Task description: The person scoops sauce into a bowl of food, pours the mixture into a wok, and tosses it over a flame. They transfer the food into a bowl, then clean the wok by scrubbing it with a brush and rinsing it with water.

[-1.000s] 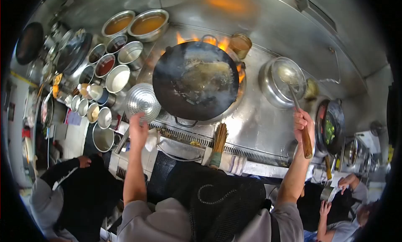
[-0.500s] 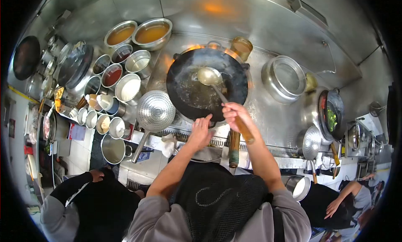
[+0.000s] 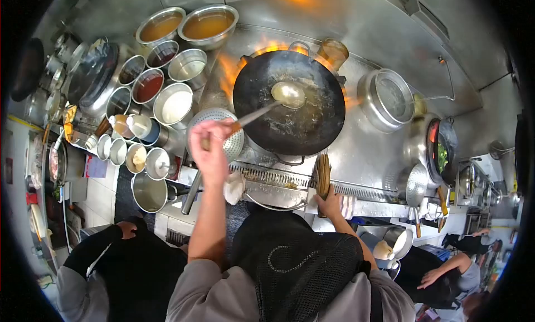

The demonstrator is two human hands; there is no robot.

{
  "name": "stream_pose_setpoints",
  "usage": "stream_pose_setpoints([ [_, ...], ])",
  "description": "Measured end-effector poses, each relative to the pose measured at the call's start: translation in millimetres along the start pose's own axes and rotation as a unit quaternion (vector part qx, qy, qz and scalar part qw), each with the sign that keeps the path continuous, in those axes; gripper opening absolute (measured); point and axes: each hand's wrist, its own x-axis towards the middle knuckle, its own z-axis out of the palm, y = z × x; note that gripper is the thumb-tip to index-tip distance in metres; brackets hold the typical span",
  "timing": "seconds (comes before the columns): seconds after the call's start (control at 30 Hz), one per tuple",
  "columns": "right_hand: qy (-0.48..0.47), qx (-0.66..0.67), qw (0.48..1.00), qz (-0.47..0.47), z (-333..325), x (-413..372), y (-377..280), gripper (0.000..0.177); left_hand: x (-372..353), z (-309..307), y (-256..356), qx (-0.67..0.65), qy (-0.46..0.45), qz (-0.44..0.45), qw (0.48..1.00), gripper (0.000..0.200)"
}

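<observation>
Standing at steel range, wok flaming, sauce bowls left, co-workers beside.

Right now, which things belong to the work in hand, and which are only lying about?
In use: ladle, held by the left hand; wok over flames; bamboo brush, gripped by the right hand.
Lying about: perforated strainer; seasoning bowls; steel pot; white cloth.
</observation>
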Motion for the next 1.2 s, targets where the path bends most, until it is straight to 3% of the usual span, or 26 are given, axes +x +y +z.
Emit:
stream_pose_setpoints([
  [0.03, 0.001, -0.008, 1.0, 0.001, -9, 4, 4, 0.065, 11, -12, -1, -0.029, 0.032, -0.008, 0.999, 0.016],
  [0.07, -0.078, 0.142, 0.985, 0.06, -21, 10, 4, 0.062, 19, -21, -4, -0.05, 0.034, -0.002, 0.998, 0.015],
  [0.1, -0.152, 0.289, 0.938, 0.117, -32, 14, 3, 0.06, 25, -26, -7, -0.071, 0.035, 0.004, 0.997, 0.015],
  [0.13, -0.116, 0.352, 0.917, 0.146, -35, 18, 18, 0.058, 27, -25, -3, -0.061, 0.049, -0.001, 0.997, 0.015],
  [0.17, -0.091, 0.294, 0.947, 0.093, -64, 16, 9, 0.06, 27, -29, -5, -0.066, 0.055, -0.001, 0.996, 0.015],
  [0.23, 0.004, 0.318, 0.948, 0.024, -123, 11, -31, 0.062, 23, -42, -8, -0.073, 0.035, 0.005, 0.997, 0.015],
  [0.3, -0.015, 0.361, 0.93, -0.072, -164, 32, -75, 0.063, 18, -49, -13, -0.072, 0.06, 0.006, 0.996, 0.012],
  [0.37, -0.08, 0.445, 0.891, -0.054, -181, 53, -137, 0.061, 16, -53, -15, -0.07, 0.101, 0.01, 0.992, 0.012],
  [0.43, -0.122, 0.349, 0.927, -0.071, -159, 102, -162, 0.065, 16, -54, -14, -0.079, 0.135, -0.007, 0.988, 0.012],
  [0.5, -0.118, 0.198, 0.957, -0.176, -128, 148, -184, 0.07, 13, -58, -15, -0.1, 0.161, -0.033, 0.981, 0.012],
  [0.53, -0.108, 0.064, 0.944, -0.305, -104, 186, -173, 0.072, 13, -56, -13, -0.106, 0.167, -0.04, 0.98, 0.012],
  [0.57, -0.229, -0.038, 0.931, -0.283, -112, 195, -195, 0.071, 13, -55, -12, -0.104, 0.173, -0.035, 0.979, 0.012],
  [0.63, -0.147, -0.284, 0.905, -0.281, -122, 190, -226, 0.066, 12, -57, -8, -0.11, 0.124, -0.029, 0.986, 0.013],
  [0.7, -0.071, -0.369, 0.875, -0.305, -119, 199, -220, 0.065, 11, -44, -3, -0.029, 0.103, -0.02, 0.994, 0.015],
  [0.77, -0.051, -0.448, 0.84, -0.303, -100, 201, -215, 0.062, 12, -22, 4, 0.01, -0.038, 0.054, 0.998, 0.015],
  [0.8, -0.051, -0.448, 0.839, -0.305, -104, 211, -217, 0.062, 11, -17, 3, -0.016, -0.048, 0.042, 0.998, 0.017],
  [0.87, -0.205, -0.334, 0.78, -0.488, -139, 230, -238, 0.063, 16, -14, 11, -0.022, -0.059, 0.013, 0.998, 0.018],
  [0.9, -0.412, -0.136, 0.887, -0.161, -204, 195, -302, 0.059, 20, -17, 13, -0.022, -0.04, 0.014, 0.999, 0.019],
  [0.97, -0.246, -0.148, 0.936, -0.206, -192, 218, -278, 0.051, 27, -27, 7, -0.081, -0.002, 0.013, 0.997, 0.018],
  [1.03, -0.118, -0.336, 0.881, -0.311, -131, 214, -237, 0.057, 29, -29, -7, -0.094, 0.027, -0.002, 0.995, 0.017],
  [1.07, -0.167, -0.298, 0.898, -0.279, -125, 196, -245, 0.063, 31, -33, -15, -0.124, 0.066, -0.013, 0.99, 0.017],
  [1.1, -0.196, -0.167, 0.921, -0.291, -118, 192, -239, 0.067, 30, -38, -25, -0.154, 0.106, -0.025, 0.982, 0.018],
  [1.17, -0.307, 0.025, 0.934, -0.18, -127, 188, -243, 0.071, 29, -64, -37, -0.197, 0.116, -0.022, 0.973, 0.019],
  [1.2, -0.348, 0.034, 0.927, -0.135, -140, 187, -247, 0.072, 28, -74, -37, -0.205, 0.145, -0.044, 0.967, 0.017],
])
